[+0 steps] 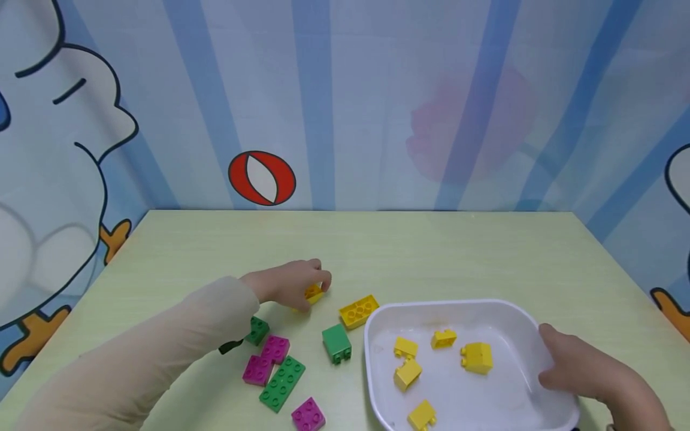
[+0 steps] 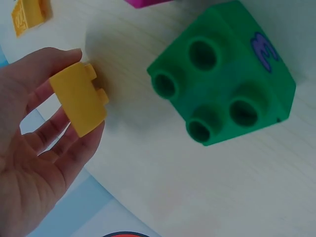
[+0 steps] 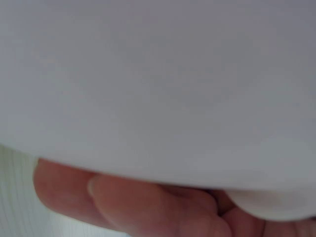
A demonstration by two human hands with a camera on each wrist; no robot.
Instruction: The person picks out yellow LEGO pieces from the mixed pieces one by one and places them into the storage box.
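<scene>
My left hand [image 1: 288, 284] pinches a small yellow toy brick [image 2: 81, 98] between thumb and fingers, over the table to the left of the white tray [image 1: 447, 304]. In the left wrist view the brick's studs face away from the palm. At the tray's right side, my right hand [image 1: 593, 371] grips the rim, thumb over the inside. Its fingers [image 3: 133, 202] curl against the outer wall in the right wrist view. Several yellow bricks [image 1: 477, 358] lie scattered inside the tray.
Another yellow brick [image 1: 359, 312] lies just left of the tray's corner, near a green brick [image 1: 336, 344] on its side. Closer to the left sleeve are a long green brick [image 1: 282, 384], a smaller green one [image 1: 257, 330] and several magenta bricks [image 1: 308, 414]. A printed curtain [image 1: 356, 120] hangs behind the table.
</scene>
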